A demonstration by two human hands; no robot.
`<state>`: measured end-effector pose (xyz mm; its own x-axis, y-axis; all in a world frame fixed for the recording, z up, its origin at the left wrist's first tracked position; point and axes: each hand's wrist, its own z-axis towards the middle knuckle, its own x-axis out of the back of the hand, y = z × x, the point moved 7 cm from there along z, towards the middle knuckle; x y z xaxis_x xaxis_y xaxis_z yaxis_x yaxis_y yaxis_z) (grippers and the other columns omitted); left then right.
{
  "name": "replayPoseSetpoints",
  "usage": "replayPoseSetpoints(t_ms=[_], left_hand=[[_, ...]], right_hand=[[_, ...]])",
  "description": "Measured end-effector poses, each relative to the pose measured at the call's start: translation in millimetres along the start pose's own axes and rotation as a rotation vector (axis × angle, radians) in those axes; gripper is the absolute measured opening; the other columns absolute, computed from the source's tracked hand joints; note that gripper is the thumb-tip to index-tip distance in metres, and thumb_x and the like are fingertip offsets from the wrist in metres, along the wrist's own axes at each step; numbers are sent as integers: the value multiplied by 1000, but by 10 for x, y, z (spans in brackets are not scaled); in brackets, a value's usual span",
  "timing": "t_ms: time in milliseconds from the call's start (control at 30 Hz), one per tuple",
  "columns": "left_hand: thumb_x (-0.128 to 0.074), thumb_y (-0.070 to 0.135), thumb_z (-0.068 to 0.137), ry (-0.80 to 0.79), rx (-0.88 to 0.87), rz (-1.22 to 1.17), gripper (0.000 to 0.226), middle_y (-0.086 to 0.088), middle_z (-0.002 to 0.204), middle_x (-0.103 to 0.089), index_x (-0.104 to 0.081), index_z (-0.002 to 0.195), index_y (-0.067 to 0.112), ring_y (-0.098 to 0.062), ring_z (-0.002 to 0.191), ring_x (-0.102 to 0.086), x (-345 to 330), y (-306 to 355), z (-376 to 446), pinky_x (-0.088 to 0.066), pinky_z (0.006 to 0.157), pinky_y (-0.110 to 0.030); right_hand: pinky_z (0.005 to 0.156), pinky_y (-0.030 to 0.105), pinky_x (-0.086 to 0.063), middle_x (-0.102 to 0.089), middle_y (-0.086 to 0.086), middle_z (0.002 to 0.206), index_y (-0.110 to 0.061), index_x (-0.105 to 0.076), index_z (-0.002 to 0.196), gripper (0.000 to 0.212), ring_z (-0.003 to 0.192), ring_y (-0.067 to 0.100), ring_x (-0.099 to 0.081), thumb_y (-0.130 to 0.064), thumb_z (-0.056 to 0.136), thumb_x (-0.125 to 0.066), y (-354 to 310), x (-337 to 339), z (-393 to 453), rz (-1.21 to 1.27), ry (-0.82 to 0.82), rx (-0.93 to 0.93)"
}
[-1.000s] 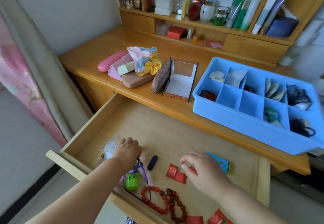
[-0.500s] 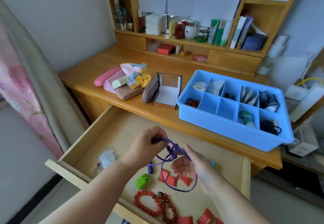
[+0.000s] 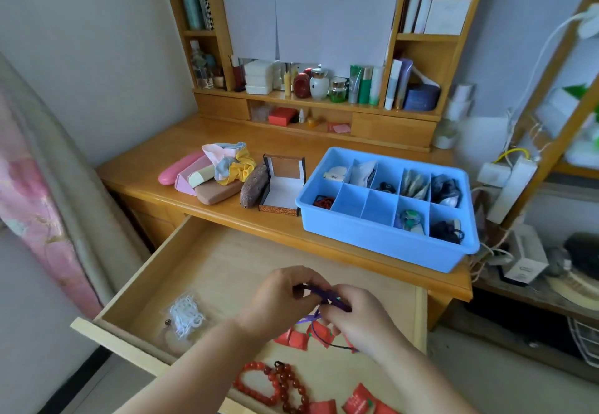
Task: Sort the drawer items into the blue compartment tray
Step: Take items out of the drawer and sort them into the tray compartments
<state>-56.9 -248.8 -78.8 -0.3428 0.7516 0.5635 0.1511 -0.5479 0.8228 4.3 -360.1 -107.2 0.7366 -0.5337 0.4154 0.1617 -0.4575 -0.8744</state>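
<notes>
Above the open wooden drawer (image 3: 136, 287), my left hand (image 3: 278, 300) and my right hand (image 3: 356, 316) meet, both pinching a purple cord (image 3: 327, 297) gathered between the fingers; a loop of it hangs below. Under them in the drawer lie red packets (image 3: 296, 339), red bead bracelets (image 3: 275, 381) and a clear bag of white bits (image 3: 184, 316). The blue compartment tray (image 3: 372, 238) rests on the desk beyond, to the right, with small items in several cells and two front-middle cells bare.
On the desk (image 3: 155, 148) left of the tray stand an open small box (image 3: 282, 187), a brown case (image 3: 256, 183), pink cases (image 3: 181, 170) and scrunchies (image 3: 230, 161). Bottles fill the back shelf (image 3: 324, 102). A side rack with cables (image 3: 505, 187) is at the right.
My left hand lifted the purple cord out of the drawer and my right hand came up to it. The cord, hanging loose before, is now bunched between both hands. The view tilted up.
</notes>
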Motion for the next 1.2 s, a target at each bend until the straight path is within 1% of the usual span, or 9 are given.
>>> replayPoseSetpoints(t_ms=[167,300,400,467,633,733,833,1000,1200], left_hand=[[-64,5,80,124,108,-52,27,7,73,-67,-67,80,32,-7,66,-57,126,-89,-51,-45,63,-14],[-54,0,88,-18,229,-246,30,-3,81,-72,-73,83,22,-9,71,-59,-39,-143,-101,-45,68,-25],[-45,-11,87,-42,141,-330,45,7,96,-74,-74,94,23,-3,91,-66,-52,-41,-131,-45,77,-13],[-42,-17,83,-61,62,-291,50,9,101,-74,-73,97,19,-4,100,-65,-55,41,-138,-45,86,-15],[-47,-15,79,-101,-140,-100,43,6,93,-73,-73,91,17,-6,89,-66,-75,207,-160,-49,81,-20],[-51,-9,83,-5,17,-24,41,6,80,-67,-67,82,29,-18,78,-63,49,3,-111,-53,74,-32],[-46,-8,88,104,232,-210,38,2,70,-63,-68,77,22,-16,67,-60,200,-273,-94,-54,65,-28],[-49,5,95,327,507,-680,19,-4,62,-62,-67,93,10,-13,58,-62,353,-692,-146,-54,52,-26],[-54,18,96,627,670,-986,19,-5,58,-46,-52,80,9,-20,51,-50,445,-947,-234,-54,51,-32]], right_hand=[[61,11,-45,-71,-3,81,-33,-66,89,35,66,0,-59,0,84,-57,22,124,-104,191,128,76],[73,18,-48,-71,-2,92,-32,-63,103,35,79,7,-64,-1,85,-60,130,67,-136,348,91,21],[69,25,-47,-70,4,84,-24,-68,103,16,70,13,-60,-20,90,-60,174,46,-138,619,39,-114],[57,25,-45,-69,6,76,-17,-73,93,27,60,14,-59,-38,91,-56,212,32,-144,731,-8,-239],[43,21,-40,-57,7,60,-10,-67,78,15,46,14,-52,-16,91,-61,242,77,-103,617,-7,-270],[54,20,-47,-64,5,70,-11,-65,81,14,64,16,-61,-15,93,-58,264,291,-39,499,182,-174],[68,30,-49,-62,2,72,-16,-64,84,14,75,19,-61,-21,94,-56,260,554,-7,326,345,-83],[73,37,-52,-51,5,64,-11,-55,75,19,70,22,-59,-10,95,-54,424,637,71,928,411,-159],[67,39,-59,-51,5,59,-9,-53,77,20,64,24,-70,-10,96,-49,364,562,57,1402,340,-150]])
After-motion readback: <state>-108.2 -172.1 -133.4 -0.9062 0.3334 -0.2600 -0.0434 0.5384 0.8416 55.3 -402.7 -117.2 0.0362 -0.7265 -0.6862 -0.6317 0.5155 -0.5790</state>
